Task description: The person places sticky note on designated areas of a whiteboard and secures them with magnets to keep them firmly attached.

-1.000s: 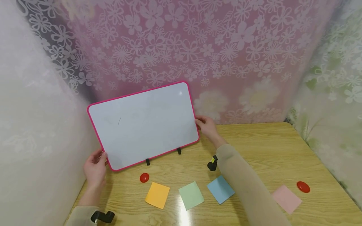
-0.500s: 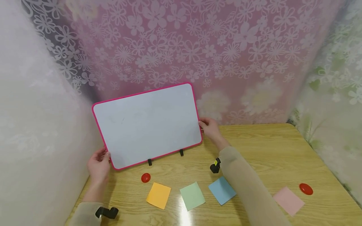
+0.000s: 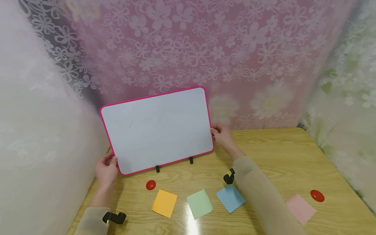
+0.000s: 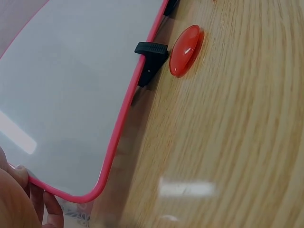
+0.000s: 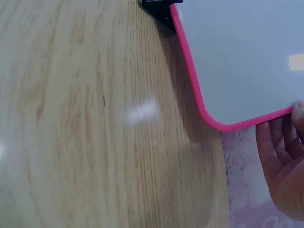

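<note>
While a pink-rimmed whiteboard [image 3: 158, 130] sits in black supports [image 3: 157, 168], both hands [image 3: 106, 170] [image 3: 224, 136] pinch its sides.

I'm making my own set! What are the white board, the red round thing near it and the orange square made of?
The white board looks like a coated panel, glossy because it mirrors light; its smooth pink rim is probably plastic. The red round thing could be shiny plastic or glass: it has a bright glint. The orange square seems matte paper: thin, no shine.

Glare on whiteboard [image 4: 76, 95] and tabletop [image 4: 228, 123], soft shadows
</note>
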Demonstrator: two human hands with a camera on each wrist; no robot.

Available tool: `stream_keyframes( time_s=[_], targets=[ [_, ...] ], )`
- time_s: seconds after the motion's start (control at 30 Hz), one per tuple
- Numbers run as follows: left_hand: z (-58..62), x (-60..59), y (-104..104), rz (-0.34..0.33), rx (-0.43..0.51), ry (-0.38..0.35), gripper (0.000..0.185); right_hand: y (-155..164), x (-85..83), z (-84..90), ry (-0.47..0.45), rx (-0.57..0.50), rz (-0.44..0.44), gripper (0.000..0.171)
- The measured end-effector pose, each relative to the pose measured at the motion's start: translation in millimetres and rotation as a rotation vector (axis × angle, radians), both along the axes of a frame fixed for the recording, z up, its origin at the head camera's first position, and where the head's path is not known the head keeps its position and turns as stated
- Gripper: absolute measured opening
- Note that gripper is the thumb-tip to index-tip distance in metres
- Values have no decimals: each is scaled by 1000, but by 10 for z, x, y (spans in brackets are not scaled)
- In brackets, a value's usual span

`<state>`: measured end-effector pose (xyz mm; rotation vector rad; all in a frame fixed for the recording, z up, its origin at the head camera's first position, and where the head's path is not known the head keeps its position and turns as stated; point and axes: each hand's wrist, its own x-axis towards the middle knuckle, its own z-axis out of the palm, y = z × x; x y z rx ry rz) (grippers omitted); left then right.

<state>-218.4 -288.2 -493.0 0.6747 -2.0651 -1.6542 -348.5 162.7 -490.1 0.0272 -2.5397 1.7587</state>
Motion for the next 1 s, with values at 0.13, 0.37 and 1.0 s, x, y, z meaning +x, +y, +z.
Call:
stream_keyframes(
  time_s=[0.13, 0.37, 1.0],
  targets=[
    [8, -36, 22, 3, 21, 3, 33, 63, 39, -1, 6, -21, -8, 30],
    [25, -55, 77, -33, 62, -12, 31, 171, 96, -9, -14, -61, -33, 30],
    [6, -69, 68, -155, 70, -57, 31, 309, 201, 19, -42, -25, -50, 35]
  ],
)
